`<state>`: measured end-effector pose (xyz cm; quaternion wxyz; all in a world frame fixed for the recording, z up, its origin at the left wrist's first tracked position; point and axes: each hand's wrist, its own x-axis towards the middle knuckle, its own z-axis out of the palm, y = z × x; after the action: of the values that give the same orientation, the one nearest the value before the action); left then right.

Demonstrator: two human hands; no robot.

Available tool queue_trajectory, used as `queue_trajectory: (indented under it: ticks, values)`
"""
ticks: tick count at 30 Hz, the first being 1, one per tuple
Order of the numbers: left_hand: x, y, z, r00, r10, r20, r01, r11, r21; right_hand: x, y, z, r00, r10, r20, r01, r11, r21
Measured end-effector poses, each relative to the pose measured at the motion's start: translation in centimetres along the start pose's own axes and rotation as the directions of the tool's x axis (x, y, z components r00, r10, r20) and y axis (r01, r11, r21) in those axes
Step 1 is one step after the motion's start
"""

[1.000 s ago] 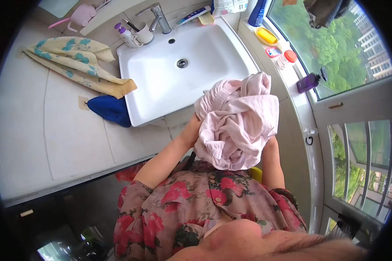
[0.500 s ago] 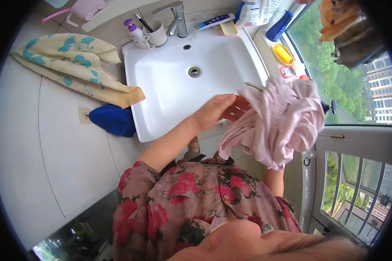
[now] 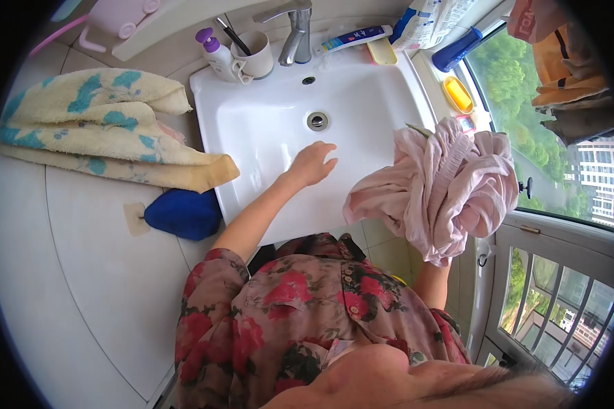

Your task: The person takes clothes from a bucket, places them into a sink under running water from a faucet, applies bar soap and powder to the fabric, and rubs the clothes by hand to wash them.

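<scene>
The step in hand looks like a one-handed hold: the right hand (image 3: 444, 262), mostly hidden underneath, grasps the pink cloth bundle (image 3: 474, 194) at centre right, its finger placement unseen. The left hand (image 3: 312, 165) is free, fingers loosely spread over the sink (image 3: 249, 126). Moving the bundle would probably call for gathering its loose folds. At upper centre, a mug (image 3: 262, 60) holds dark-handled sticks (image 3: 241, 43); at upper right, a soap dish (image 3: 447, 89) holds yellow soap (image 3: 459, 95).
</scene>
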<state>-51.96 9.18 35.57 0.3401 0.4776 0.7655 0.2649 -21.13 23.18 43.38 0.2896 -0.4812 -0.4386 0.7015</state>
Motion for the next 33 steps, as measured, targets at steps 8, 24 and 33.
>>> queue_trajectory:
  ticks: [8,24,33]
  values:
    - [2.7,-3.9,-0.2,0.999,-0.036,-0.036,0.041,0.988,0.147,-3.4,1.0,0.8,0.998,0.017,-0.058,-0.017,1.000,-0.009]
    - [4.5,1.8,-1.8,0.976,-0.121,-0.179,0.032,0.901,-0.433,2.2,1.9,0.3,0.995,0.053,0.079,-0.052,0.999,-0.015]
    - [11.3,20.4,-20.4,0.781,0.261,-0.568,-0.605,0.088,-0.791,5.3,2.0,0.3,0.978,0.103,0.180,-0.097,0.994,-0.042]
